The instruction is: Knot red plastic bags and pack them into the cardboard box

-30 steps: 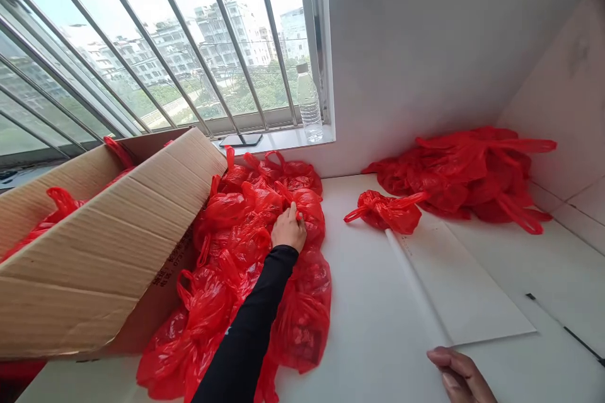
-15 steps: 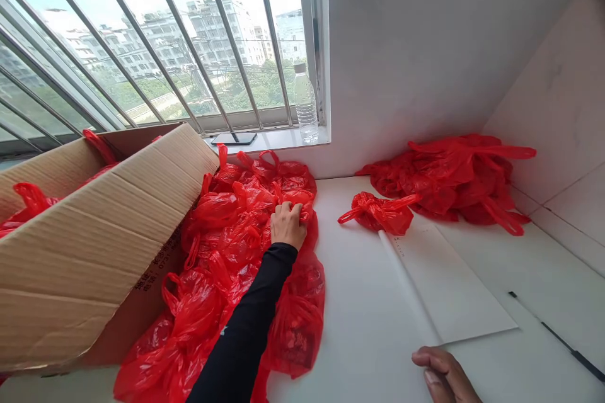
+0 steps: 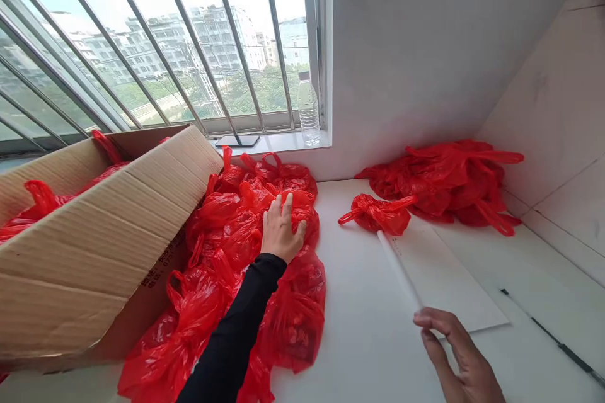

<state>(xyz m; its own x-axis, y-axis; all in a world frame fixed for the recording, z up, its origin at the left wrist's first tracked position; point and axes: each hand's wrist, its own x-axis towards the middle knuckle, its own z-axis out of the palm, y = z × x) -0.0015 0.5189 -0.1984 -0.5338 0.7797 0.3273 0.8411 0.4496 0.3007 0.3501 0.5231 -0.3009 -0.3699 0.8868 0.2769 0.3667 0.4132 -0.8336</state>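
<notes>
My left hand is over a heap of red plastic bags, its fingers spread and holding nothing. The bags are knotted, with loop handles sticking up, and their contents cannot be made out. My right hand, low on the right, has its fingers loosely curved with a gap between thumb and forefinger. It overlaps the lower end of a white spine bar along the edge of a white sheet-like folder. A single knotted red bag lies at the bar's upper end.
A cardboard box holding red bags stands tilted on the left. A pile of red bags lies against the wall at right. On the sill are a phone and a water bottle. A thin black-and-white rod lies at right.
My left hand has opened from its grip on a red bag and drawn slightly back and left. My right hand has come further into view, moving up toward the folder's edge.
</notes>
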